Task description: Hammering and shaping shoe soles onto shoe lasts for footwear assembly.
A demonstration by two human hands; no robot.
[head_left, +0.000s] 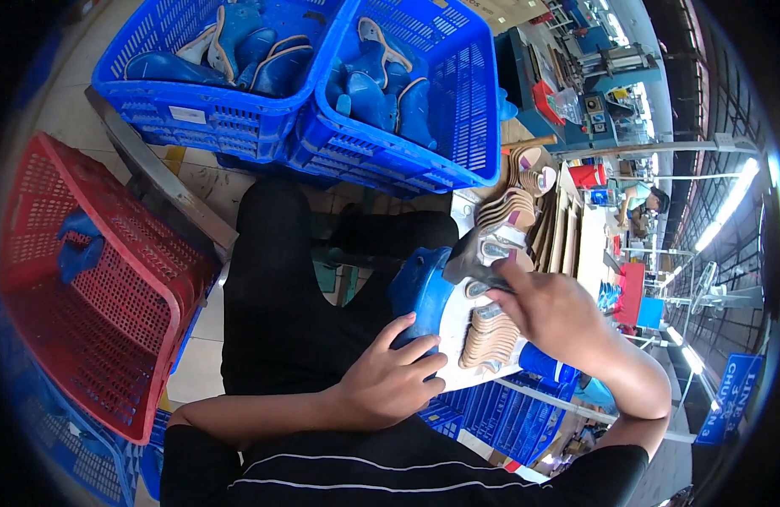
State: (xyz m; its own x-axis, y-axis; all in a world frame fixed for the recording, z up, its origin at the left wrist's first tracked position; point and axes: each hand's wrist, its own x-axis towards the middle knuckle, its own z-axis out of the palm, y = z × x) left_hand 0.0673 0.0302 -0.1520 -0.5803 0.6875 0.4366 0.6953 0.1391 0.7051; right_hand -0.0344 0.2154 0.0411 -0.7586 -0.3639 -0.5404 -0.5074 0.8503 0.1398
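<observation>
A blue shoe last (422, 291) rests by my lap at the edge of the white worktable (454, 325). My left hand (392, 372) steadies it, its fingers laid apart over the near end. Gripped in my right hand (552, 314) is a dark grey tool with a broad head (472, 264), which reaches the side of the last. The exact kind of tool is hard to make out. Just beyond, stacks of tan insoles (489, 340) stand on the table, and more insole stacks (507, 209) are farther back.
Two blue crates (293, 114) holding blue lasts, some with insoles against them, stand ahead. At left a tilted red basket (94, 338) has a blue last (80, 245) in it. A metal rail (166, 182) runs beside it. Another person (639, 203) is far right.
</observation>
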